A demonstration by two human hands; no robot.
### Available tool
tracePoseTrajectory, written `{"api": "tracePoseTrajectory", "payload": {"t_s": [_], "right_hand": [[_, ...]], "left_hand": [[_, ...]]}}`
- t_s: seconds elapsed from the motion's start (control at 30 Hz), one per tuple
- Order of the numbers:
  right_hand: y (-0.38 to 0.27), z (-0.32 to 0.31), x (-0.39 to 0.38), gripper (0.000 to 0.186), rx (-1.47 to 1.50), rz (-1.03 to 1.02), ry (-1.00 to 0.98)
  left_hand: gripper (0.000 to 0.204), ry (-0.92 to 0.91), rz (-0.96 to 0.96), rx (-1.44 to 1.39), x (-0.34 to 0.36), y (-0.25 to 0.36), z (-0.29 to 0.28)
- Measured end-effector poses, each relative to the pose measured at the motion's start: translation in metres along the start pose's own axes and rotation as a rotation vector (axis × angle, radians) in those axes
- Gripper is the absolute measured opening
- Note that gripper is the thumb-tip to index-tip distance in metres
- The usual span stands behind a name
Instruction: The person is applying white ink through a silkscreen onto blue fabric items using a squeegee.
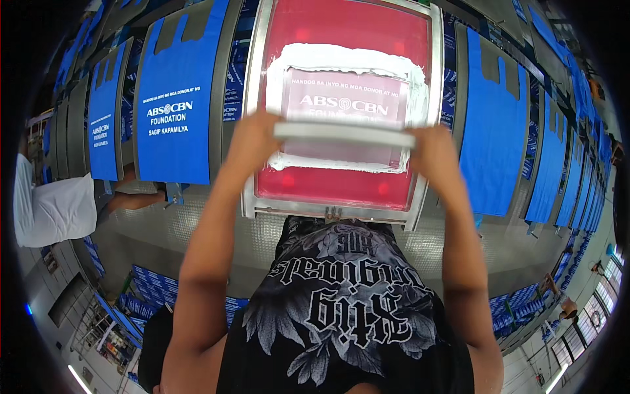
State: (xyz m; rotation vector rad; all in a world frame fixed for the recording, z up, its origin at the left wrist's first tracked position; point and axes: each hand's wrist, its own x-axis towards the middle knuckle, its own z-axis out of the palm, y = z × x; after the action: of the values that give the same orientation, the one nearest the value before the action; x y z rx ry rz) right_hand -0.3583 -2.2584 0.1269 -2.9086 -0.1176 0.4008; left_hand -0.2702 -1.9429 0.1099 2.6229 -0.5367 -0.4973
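Observation:
My left hand (256, 138) and my right hand (433, 150) are closed on opposite ends of a long pale squeegee bar (344, 133), held crosswise over a printing screen. The screen's metal frame (436, 59) surrounds red mesh (335, 187). Thick white ink (348, 59) forms a rough border around a paler rectangular window with lettering, which the bar partly hides. Whatever lies beneath the mesh is hard to make out.
Rows of blue printed sheets (492, 118) lie on metal boards along both sides. At the left a person in a white top (52, 210) reaches toward that row. Dimpled metal flooring (256, 243) shows below.

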Motion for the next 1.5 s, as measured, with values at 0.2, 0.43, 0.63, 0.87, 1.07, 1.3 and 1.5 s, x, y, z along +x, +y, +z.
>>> {"api": "tracePoseTrajectory", "payload": {"t_s": [0.2, 0.43, 0.63, 0.87, 1.07, 1.3, 1.5], "right_hand": [[-0.001, 0.057, -0.045, 0.038, 0.146, -0.073, 0.325], [0.057, -0.018, 0.112, 0.035, -0.003, 0.031, 0.083], [0.055, -0.066, 0.127, 0.041, 0.145, 0.008, 0.008], [0.08, -0.039, 0.167, 0.052, 0.106, -0.031, -0.083], [0.032, -0.046, 0.169, 0.052, -0.041, -0.146, -0.001], [-0.015, -0.037, 0.102, 0.05, -0.047, 0.003, 0.046], [-0.074, 0.047, -0.07, 0.035, 0.083, -0.205, 0.352]], "left_hand": [[0.041, 0.222, 0.196, -0.027, -0.031, -0.012, 0.054], [0.042, 0.114, 0.054, 0.06, 0.125, 0.007, -0.02], [0.055, 0.74, 0.202, 0.174, 0.08, 0.013, -0.043], [0.049, -0.616, -0.268, -0.275, -0.137, 0.015, 0.113], [0.046, -0.531, -0.307, -1.174, -0.169, 0.023, 0.181], [0.036, -0.632, -0.219, -1.159, -0.169, 0.042, 0.146], [0.038, -0.575, -0.253, -1.173, -0.17, 0.045, 0.149]]}}
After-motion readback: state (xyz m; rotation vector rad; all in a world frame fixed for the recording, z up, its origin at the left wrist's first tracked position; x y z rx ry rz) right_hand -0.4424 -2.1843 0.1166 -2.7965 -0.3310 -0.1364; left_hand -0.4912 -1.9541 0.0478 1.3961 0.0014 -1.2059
